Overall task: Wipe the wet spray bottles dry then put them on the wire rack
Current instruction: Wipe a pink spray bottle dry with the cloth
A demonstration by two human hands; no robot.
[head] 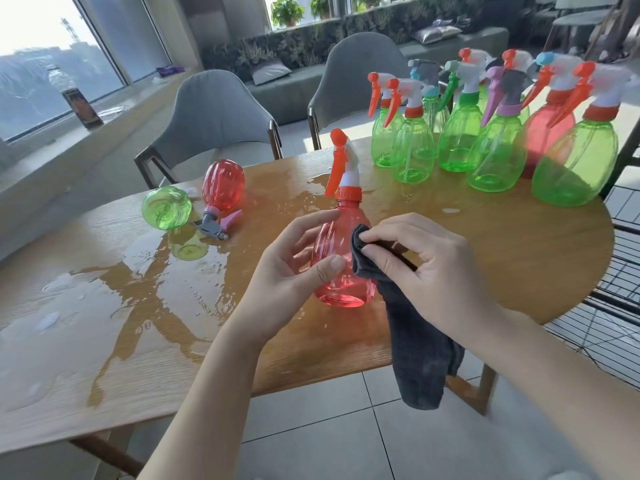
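Hands: left hand grips red bottle; right hand pinches grey cloth against it.
Done: many bottles upright on worktop.
Left: two wet bottles lying; wire rack looks bare.

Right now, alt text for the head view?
The left hand holds a red spray bottle upright while the right hand presses a grey cloth to it, above a wet wooden table; more bottles stand behind.
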